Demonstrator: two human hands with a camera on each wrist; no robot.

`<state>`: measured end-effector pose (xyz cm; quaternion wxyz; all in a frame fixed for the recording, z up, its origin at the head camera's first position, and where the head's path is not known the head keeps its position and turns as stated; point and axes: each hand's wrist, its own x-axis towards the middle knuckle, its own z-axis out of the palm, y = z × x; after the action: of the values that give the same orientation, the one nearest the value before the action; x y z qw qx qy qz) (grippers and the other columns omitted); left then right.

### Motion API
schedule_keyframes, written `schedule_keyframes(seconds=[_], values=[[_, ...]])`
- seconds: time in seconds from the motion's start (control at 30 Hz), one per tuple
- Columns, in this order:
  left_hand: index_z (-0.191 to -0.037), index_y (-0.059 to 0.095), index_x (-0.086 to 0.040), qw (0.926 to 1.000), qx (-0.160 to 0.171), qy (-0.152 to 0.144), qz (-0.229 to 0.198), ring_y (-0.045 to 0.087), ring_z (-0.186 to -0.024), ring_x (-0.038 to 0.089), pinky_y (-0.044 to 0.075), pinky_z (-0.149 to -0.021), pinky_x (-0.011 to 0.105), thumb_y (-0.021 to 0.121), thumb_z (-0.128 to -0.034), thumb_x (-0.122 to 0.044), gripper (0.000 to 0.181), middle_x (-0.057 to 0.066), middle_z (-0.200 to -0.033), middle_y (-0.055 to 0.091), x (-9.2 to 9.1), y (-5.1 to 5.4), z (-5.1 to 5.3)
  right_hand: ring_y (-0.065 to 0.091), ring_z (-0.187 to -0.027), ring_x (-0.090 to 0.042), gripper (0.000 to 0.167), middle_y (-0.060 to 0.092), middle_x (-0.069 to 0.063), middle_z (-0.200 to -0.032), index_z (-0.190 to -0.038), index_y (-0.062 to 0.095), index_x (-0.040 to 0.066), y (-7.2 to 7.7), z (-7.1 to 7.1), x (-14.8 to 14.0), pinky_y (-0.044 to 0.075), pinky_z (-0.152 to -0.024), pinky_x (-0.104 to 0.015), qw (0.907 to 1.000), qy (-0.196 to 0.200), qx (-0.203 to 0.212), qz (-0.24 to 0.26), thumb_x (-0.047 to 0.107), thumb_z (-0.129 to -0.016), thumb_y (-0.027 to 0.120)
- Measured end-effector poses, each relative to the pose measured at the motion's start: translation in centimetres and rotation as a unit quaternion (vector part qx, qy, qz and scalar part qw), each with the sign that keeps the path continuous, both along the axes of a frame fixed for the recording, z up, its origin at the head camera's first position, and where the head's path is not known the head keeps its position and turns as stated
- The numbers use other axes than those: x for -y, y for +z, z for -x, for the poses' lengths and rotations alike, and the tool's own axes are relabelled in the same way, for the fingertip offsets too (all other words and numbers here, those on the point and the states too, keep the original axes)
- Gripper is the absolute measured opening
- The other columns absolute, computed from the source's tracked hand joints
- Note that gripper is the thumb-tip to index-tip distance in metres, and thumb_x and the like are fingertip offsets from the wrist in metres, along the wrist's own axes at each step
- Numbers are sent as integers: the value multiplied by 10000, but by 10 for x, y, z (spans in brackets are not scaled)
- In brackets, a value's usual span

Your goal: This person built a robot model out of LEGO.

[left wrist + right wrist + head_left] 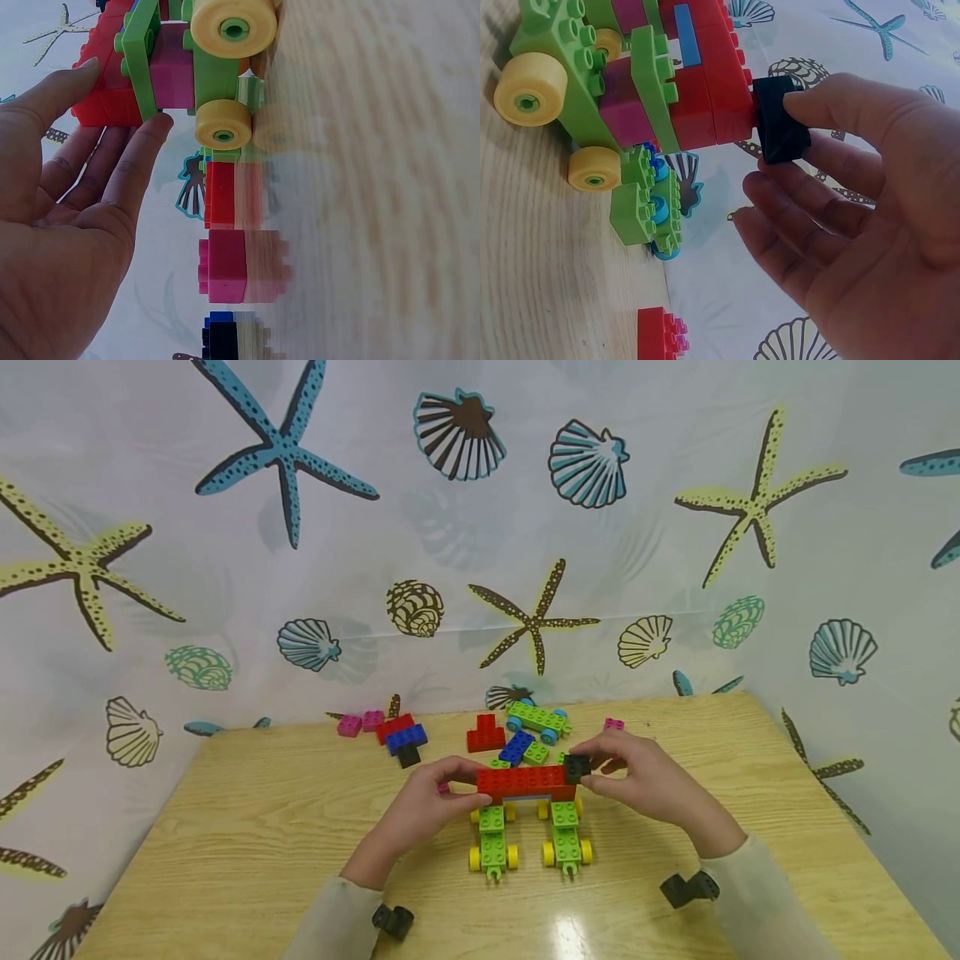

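A long red brick beam (pixel 525 782) spans two green wheeled bases (pixel 492 842) (pixel 566 839) with yellow wheels. At its left end my left hand (pixel 423 802) holds the beam between thumb and fingers; in the left wrist view the thumb of the left hand (pixel 75 187) lies on the red bricks (pixel 109 97). My right hand (pixel 645 777) pinches a black brick (pixel 576 768) at the beam's right end. The right wrist view shows the right hand (pixel 870 180) with the black brick (pixel 781 120) against the top of the red bricks (pixel 712 105). Magenta bricks (pixel 624 101) sit lower down between green pieces.
Behind the build lie a green base with blue wheels (pixel 537 718), a red stack (pixel 486 734), a blue brick (pixel 517 748) and a green brick (pixel 536 753). Red, blue and black bricks (pixel 406 737) and pink bricks (pixel 349 725) are at the back left. A patterned cloth hangs behind the table (pixel 247 843).
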<state>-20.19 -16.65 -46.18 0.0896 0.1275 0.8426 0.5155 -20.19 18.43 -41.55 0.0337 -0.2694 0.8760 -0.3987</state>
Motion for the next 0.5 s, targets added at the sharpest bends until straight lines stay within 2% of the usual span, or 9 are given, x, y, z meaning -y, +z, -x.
schedule_keyframes(seconds=[0.27,0.37,0.5], values=[[-1317,789,-208,10000,-18,-24,-39,710,-1320,319,601,-1031,336,861,-1009,-237,318,2,-1319,798,1,-2,1,785,-1148,-272,333,764,-120,-1282,-1355,751,57,-4,1,4,634,-1077,-584,9996,-29,142,257,124,-1032,792],[-1317,788,-196,10000,-25,-63,-57,714,-1307,327,605,-1002,316,860,-1010,-234,317,16,-1321,796,1,-2,1,786,-1138,-264,331,747,-139,-1289,-1348,741,46,-7,2,5,646,-1068,-540,9985,-51,324,440,115,-1028,791],[-1318,786,-186,9999,-21,-93,-53,715,-1304,338,599,-985,299,858,-1012,-237,319,25,-1321,796,1,-2,2,768,-1128,-241,323,730,-154,-1304,-1333,736,50,-10,3,6,672,-1026,-411,9962,-117,600,628,102,-1019,794]])
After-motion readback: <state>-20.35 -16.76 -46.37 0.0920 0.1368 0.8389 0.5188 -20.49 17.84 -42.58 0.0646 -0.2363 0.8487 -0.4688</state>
